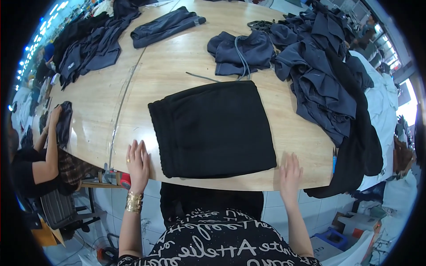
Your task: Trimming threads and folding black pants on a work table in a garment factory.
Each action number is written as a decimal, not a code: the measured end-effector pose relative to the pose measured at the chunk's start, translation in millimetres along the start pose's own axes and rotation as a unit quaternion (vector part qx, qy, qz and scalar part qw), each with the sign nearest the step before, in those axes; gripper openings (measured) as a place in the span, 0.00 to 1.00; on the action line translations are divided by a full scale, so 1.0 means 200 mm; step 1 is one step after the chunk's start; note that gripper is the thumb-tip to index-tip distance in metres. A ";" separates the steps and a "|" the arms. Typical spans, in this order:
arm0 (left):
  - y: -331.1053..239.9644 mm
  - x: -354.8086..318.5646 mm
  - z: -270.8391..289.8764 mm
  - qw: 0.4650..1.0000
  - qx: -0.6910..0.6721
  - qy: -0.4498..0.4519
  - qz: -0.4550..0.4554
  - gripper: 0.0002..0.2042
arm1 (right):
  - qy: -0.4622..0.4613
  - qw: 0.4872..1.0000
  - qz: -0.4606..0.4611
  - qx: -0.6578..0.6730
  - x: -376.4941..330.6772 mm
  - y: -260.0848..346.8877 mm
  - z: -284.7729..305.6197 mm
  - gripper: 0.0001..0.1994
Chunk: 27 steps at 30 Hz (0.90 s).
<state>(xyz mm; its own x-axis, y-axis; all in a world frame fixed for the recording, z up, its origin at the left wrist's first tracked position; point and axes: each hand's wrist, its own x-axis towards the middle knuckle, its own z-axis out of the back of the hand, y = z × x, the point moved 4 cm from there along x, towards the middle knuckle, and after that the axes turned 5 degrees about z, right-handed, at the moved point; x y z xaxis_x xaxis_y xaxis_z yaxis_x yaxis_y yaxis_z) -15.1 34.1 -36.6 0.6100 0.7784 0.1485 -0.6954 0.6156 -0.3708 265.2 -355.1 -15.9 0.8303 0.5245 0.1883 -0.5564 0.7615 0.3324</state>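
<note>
A pair of black shorts (pixel 217 131), or a similar folded garment, lies flat on the wooden table (pixel 306 146) in front of me. Its gathered elastic waistband (pixel 160 139) faces left. My left hand (pixel 138 160) rests at the table's near edge, just left of the waistband, fingers extended and holding nothing. Beyond the garment's lower right corner, my right hand (pixel 290 174) lies with fingers stretched out on the tabletop, slightly blurred and also without anything in it. Behind the black garment sits a bunched dark blue-grey garment (pixel 242 51) with a long grey drawstring.
Dark grey garments (pixel 317 71) are heaped at the right, with black cloth (pixel 366 146) hanging over the edge. Blue-handled snips (pixel 334 163) lie near it. Far left is another pile (pixel 95 46); a folded garment (pixel 166 27) lies at the back. A person (pixel 42 166) handles dark cloth at left.
</note>
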 end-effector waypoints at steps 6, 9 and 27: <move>-0.02 -0.02 -0.01 0.998 0.052 -0.033 -0.007 0.23 | -0.035 0.997 0.010 -0.066 -0.06 0.01 -0.04 0.23; -0.06 0.00 -0.01 0.997 0.082 -0.008 -0.004 0.23 | -0.054 0.996 0.008 -0.072 -0.07 0.00 -0.05 0.23; 0.00 -0.02 -0.05 0.980 0.197 0.006 -0.009 0.27 | -0.074 0.994 0.007 -0.076 -0.04 0.04 0.00 0.23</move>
<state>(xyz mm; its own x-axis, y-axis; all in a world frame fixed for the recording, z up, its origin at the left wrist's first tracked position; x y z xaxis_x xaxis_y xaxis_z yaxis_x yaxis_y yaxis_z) -13.8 30.4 -46.7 0.6264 0.7668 0.1405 -0.7757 0.6309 0.0154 254.7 -353.5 -14.9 0.8120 0.4818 0.3295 -0.5562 0.8097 0.1868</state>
